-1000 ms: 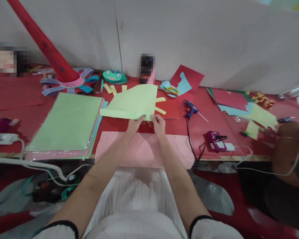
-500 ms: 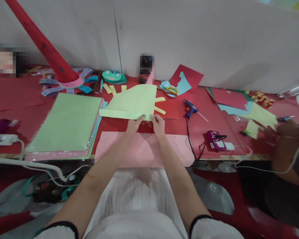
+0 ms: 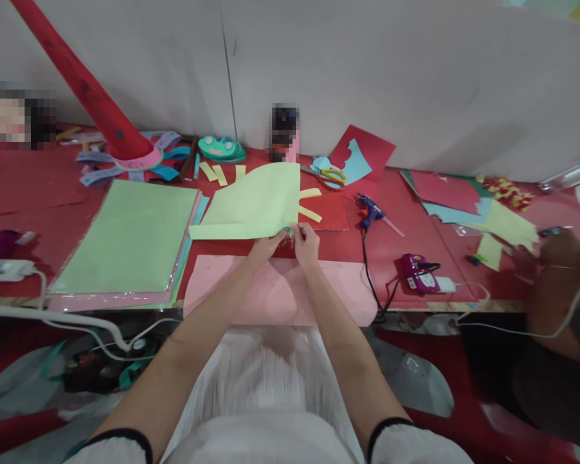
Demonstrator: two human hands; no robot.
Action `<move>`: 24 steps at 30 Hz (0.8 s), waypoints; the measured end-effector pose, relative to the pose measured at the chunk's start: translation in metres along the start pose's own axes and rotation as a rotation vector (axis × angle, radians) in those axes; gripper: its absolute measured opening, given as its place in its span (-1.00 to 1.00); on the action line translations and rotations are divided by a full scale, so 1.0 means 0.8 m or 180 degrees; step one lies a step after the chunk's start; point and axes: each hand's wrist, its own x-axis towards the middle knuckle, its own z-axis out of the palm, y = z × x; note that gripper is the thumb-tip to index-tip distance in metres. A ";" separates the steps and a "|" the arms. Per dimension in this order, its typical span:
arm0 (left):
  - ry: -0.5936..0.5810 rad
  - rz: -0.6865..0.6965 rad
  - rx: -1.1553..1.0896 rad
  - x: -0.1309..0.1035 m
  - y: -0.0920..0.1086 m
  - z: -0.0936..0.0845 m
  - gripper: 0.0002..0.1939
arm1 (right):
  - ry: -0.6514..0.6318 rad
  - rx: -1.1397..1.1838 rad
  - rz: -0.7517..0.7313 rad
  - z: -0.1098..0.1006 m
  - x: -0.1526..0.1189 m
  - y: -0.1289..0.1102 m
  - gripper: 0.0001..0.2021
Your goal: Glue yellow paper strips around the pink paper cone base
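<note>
Both hands are at the near right corner of a light green sheet of paper [image 3: 256,200], which has a folded strip along its near edge. My left hand [image 3: 269,246] grips that edge from below, its fingers partly hidden. Beside it, my right hand [image 3: 305,242] pinches the corner between thumb and fingers. Under my forearms lies a pink sheet [image 3: 341,290] with rounded corners. Yellow paper strips [image 3: 310,214] stick out from behind the green sheet, over a red sheet [image 3: 331,212].
To the left lies a stack of green sheets in clear plastic [image 3: 130,238]. Scissors with yellow handles [image 3: 332,175] and a blue glue gun [image 3: 370,210] with its cord are on the right, near a purple power adapter [image 3: 418,274]. A co-worker's hand [image 3: 565,251] works at far right.
The green sheet's near edge has come slightly down and left. My left hand has shifted a little right and nearer me, closer to my right hand, whose fingers are more curled.
</note>
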 end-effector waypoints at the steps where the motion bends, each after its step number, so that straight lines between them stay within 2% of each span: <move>1: -0.0097 0.0049 0.0092 0.001 -0.001 0.000 -0.65 | 0.0031 -0.0056 -0.0024 0.001 0.000 0.000 -0.71; 3: -0.0285 0.0127 0.0285 0.003 0.000 0.001 -0.58 | 0.0072 -0.0110 -0.0035 0.002 -0.001 -0.001 -0.72; 8: -0.0183 0.0001 0.0073 0.000 0.004 0.004 -0.43 | 0.0122 -0.0110 0.0033 0.002 -0.001 -0.002 -0.74; 12: -0.0331 -0.0116 -0.0010 -0.002 0.001 0.004 -0.36 | 0.0125 -0.0069 0.0066 0.001 0.000 -0.002 -0.73; 19: -0.0630 0.0241 0.0202 0.001 0.000 0.002 -0.45 | 0.0129 0.0040 0.0119 -0.004 0.003 -0.001 -0.73; 24: -0.0436 0.0202 0.0114 -0.005 0.006 0.001 -0.58 | 0.0163 0.0073 0.0128 -0.005 0.005 0.002 -0.73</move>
